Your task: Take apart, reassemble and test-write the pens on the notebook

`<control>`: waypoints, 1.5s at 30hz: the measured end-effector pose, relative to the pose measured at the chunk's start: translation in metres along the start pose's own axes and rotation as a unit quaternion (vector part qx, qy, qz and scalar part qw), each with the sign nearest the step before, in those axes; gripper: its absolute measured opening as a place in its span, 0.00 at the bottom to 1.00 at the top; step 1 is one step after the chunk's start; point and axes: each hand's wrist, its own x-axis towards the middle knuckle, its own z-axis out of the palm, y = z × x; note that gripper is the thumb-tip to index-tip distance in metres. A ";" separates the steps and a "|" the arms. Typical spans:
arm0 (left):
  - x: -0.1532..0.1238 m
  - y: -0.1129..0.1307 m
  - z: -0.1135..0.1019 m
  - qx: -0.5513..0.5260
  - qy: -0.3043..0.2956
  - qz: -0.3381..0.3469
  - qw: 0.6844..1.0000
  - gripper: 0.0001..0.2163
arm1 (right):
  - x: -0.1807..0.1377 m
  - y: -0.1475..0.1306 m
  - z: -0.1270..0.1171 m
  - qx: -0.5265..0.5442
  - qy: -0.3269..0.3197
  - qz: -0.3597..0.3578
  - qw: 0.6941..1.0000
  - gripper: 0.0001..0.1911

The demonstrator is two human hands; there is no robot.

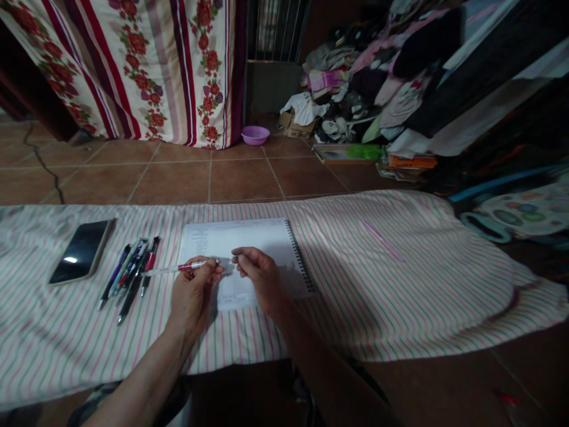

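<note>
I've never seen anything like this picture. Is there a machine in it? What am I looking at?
There is no machine here, only a person's two bare hands. The single picture comes from a camera worn on that person's head, looking forward and down, so the forearms reach in from the bottom edge.

The left hand holds a red-and-white pen. The right hand is close by, over an open spiral notebook, its thumb and forefinger together; whether they pinch something small is hard to tell.

The notebook lies on a striped cloth. To its left are a cluster of pens and, farther left, a phone. To its right is a thin pink stick.
</note>
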 end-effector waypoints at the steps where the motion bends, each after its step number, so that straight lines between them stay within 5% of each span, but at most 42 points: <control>1: 0.000 0.000 0.000 0.000 0.001 -0.002 1.000 0.09 | 0.000 0.000 0.000 -0.012 0.002 -0.007 1.000 0.08; 22: 0.002 0.001 -0.001 0.001 0.023 0.005 1.000 0.06 | 0.002 0.002 -0.001 -0.189 0.033 -0.099 0.976 0.10; 33: -0.001 0.002 0.004 -0.068 0.009 -0.074 0.995 0.06 | 0.000 0.004 -0.001 -0.269 0.032 -0.149 0.951 0.08; 45: 0.003 -0.001 0.004 -0.109 0.001 -0.085 0.990 0.11 | 0.001 0.009 0.001 -0.165 0.002 -0.090 0.982 0.09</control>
